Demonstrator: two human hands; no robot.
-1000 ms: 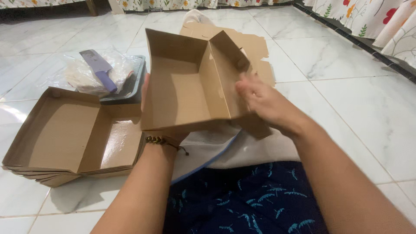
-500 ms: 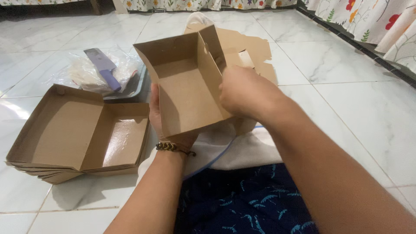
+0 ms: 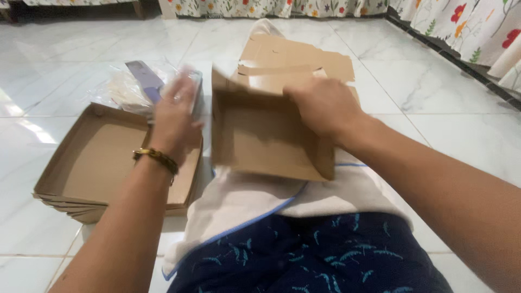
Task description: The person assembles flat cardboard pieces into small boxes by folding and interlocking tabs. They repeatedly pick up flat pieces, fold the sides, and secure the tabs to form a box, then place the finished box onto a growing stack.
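The right hand (image 3: 325, 106) grips the far wall of a half-folded brown cardboard box (image 3: 266, 138) on the lap; the left hand (image 3: 173, 122) hovers released, just left of it, over a stack of finished boxes (image 3: 92, 163) — flat blanks (image 3: 296, 54) wait beyond.

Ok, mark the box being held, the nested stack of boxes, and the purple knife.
held cardboard box (image 3: 260, 138), head view, inner floor
stack of boxes (image 3: 95, 157), head view, top box's inside
purple knife (image 3: 145, 80), head view, blade
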